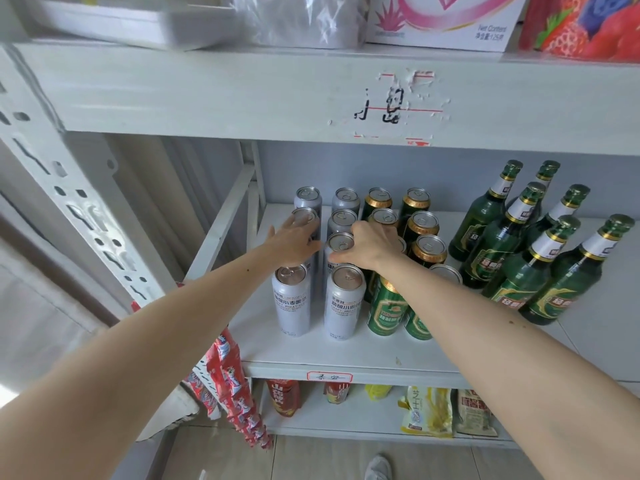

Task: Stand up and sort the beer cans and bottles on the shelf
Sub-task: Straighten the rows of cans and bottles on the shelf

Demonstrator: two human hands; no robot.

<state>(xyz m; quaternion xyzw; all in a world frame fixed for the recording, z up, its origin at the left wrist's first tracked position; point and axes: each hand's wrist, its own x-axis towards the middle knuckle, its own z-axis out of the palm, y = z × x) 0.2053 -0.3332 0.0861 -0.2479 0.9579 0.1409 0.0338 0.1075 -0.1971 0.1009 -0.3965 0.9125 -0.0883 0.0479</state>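
On the middle shelf (346, 351), toward its left end, silver cans (344, 303) are standing upright in two rows running front to back, w/ green cans (386, 308) in two rows just beside them on the right. Green bottles (512, 237) are standing upright in a cluster nearer the shelf's right end. Left hand (294, 242) is reaching over the left silver row, fingers lying relaxed against a can there, grip not closing on it. Right hand (372, 244) is curling over a green can in the 3rd row, grip holding its top; thumb is touching the neighbouring silver can. Snack packets (427, 410) are lying on the shelf below
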